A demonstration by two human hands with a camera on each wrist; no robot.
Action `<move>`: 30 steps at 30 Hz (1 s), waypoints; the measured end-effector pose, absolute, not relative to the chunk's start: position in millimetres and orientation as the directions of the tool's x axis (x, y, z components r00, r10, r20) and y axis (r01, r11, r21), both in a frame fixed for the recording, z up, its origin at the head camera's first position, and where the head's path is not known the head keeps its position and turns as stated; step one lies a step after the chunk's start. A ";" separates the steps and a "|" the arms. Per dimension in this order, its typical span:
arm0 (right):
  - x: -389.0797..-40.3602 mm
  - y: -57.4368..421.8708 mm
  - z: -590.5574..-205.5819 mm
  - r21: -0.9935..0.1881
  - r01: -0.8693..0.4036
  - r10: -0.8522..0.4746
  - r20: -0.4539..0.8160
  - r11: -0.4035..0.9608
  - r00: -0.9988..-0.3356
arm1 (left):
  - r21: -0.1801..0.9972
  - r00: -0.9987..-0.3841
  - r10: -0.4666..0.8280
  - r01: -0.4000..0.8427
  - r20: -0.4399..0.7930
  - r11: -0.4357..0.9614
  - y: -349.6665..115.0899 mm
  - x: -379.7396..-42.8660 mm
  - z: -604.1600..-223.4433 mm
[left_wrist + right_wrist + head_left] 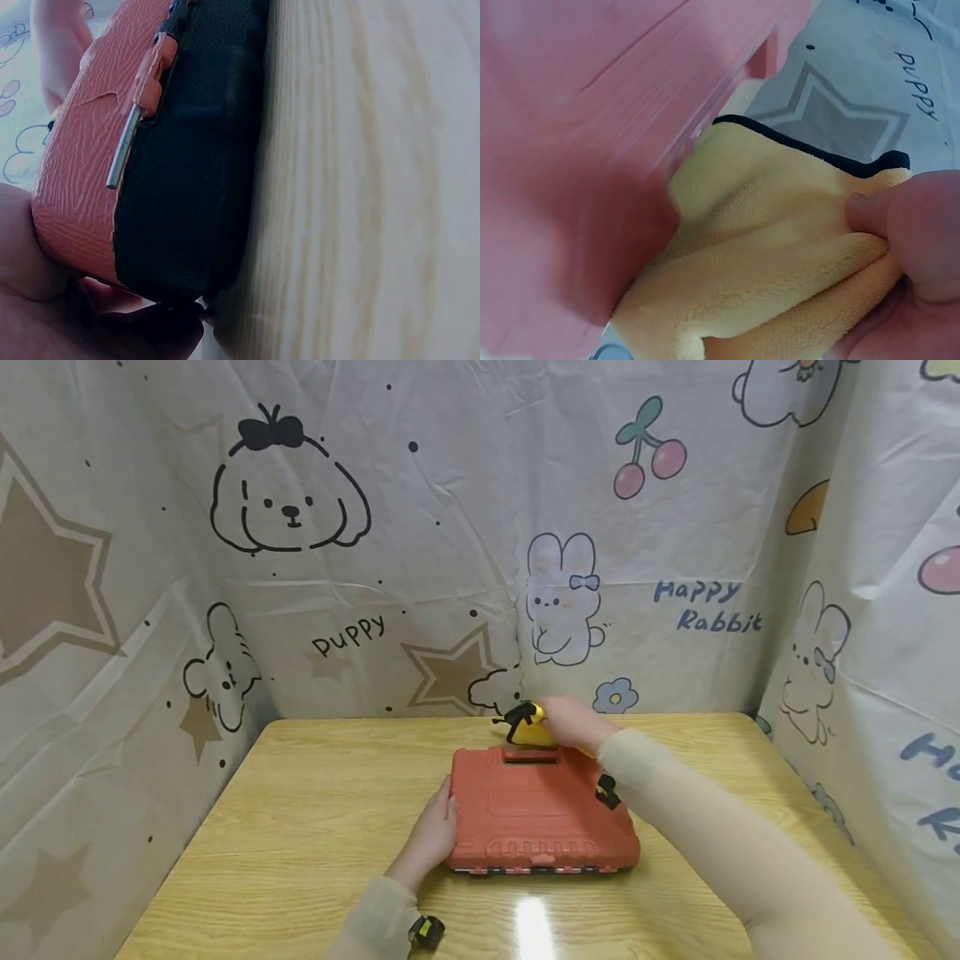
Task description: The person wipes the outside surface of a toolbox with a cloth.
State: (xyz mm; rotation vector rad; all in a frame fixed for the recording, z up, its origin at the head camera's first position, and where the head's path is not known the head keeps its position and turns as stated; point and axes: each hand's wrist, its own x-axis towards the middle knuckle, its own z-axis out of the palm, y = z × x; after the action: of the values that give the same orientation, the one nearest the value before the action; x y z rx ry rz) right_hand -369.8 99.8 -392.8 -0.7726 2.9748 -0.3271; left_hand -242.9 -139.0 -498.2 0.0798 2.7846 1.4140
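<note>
"Table (pixel 330 793): what lies on it?"

"Red case (pixel 528 827), flat. I'd guess it's stiff, the heaviest thing here, and textured enough not to slip; take it by the handle (pixel 531 750) at its 12 o'clock edge, or by opposite sides."

"And the yellow cloth (pixel 765 255)?"

"Against the case's 12 o'clock edge, by the handle. It should be light, soft and hard to damage; a bunched fold gives the surest hold."

"The hands?"

"Right arm (pixel 697 818) comes in from 4 o'clock, over the case's 2 o'clock corner; the right hand (pixel 573 720) pinches the cloth between thumb and fingers. Left hand (pixel 435 827), from 7 o'clock, grips the case's 9 o'clock side, thumb above, fingers low."
</note>
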 end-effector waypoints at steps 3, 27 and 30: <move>-374.0 85.0 -395.4 -0.177 -0.518 -0.521 0.034 0.836 -0.853 | 0.809 -0.998 0.058 0.042 0.010 0.586 -140.3 -243.5 -499.3; -373.2 11.4 -418.9 -0.202 -0.709 -0.734 -0.098 0.676 -0.672 | 0.805 -0.994 0.081 0.105 0.070 0.584 -140.9 -243.0 -497.9; -373.3 11.5 -418.0 -0.198 -0.697 -0.722 -0.120 0.690 -0.681 | 0.804 -0.994 0.077 0.108 0.077 0.585 -140.4 -243.2 -498.4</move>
State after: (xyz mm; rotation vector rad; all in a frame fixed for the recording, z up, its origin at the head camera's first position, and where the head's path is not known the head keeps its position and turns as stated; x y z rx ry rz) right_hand -373.3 11.5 -418.0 -1.1508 2.7111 -0.2013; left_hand -243.2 -140.4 -498.4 0.1652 2.8265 1.4372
